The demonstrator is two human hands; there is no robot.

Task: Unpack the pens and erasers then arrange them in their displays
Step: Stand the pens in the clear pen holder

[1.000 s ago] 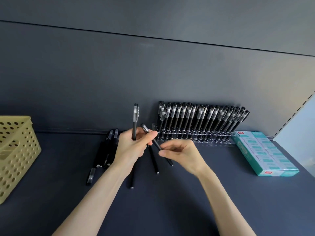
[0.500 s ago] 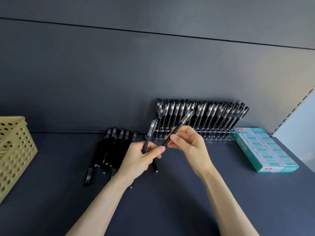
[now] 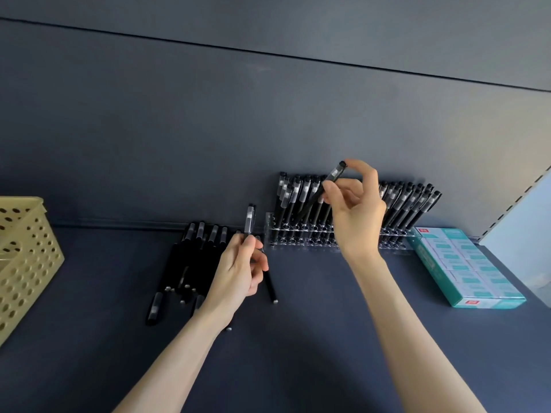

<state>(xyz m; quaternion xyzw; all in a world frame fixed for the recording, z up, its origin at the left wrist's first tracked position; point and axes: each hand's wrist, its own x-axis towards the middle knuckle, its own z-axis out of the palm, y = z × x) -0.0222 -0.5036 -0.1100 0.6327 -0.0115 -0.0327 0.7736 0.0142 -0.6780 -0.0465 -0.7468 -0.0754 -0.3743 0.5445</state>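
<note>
A clear acrylic pen rack (image 3: 277,235) stands against the back wall, filled with several black pens (image 3: 408,204). My right hand (image 3: 353,213) pinches one black pen (image 3: 334,174) near its cap, tilted, its lower end down among the rack's left rows. My left hand (image 3: 238,269) grips another black pen (image 3: 249,219) upright, just left of the rack. A loose heap of black pens (image 3: 190,257) lies on the dark shelf beside my left hand. A teal box of erasers (image 3: 465,266) sits to the right of the rack.
A yellow perforated basket (image 3: 26,257) stands at the left edge. A pale upright panel (image 3: 524,222) closes the shelf on the right. The dark back wall rises directly behind the rack.
My right hand has carried its pen up and right, from in front of my left hand to the rack. My left hand has turned its pen more upright.
</note>
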